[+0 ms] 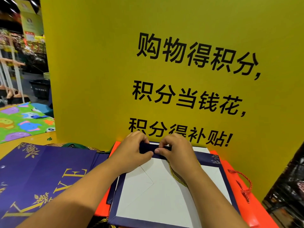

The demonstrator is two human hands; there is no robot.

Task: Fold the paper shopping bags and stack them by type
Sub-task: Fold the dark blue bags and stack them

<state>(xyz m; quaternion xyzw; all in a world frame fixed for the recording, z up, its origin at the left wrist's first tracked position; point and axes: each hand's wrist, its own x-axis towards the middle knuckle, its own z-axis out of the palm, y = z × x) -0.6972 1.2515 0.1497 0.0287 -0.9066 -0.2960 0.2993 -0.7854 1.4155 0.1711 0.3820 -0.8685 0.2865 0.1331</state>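
Note:
A navy paper bag (164, 195) with a white inside lies open and flattened in front of me on orange bags (236, 183). Its gold cord handle (174, 171) runs under my right wrist. My left hand (131, 152) and my right hand (176, 152) both pinch the bag's navy far rim flap (148, 148), thumbs below and fingers curled over it. To the left lies a flat purple bag (41, 171) with gold letters and flowers.
A tall yellow board (164, 63) with black writing stands right behind the bags. A green animal-print mat (21, 120) lies far left on the yellow counter. The orange bag's red cord handle (246, 183) lies right. A dark object (289, 186) edges the right side.

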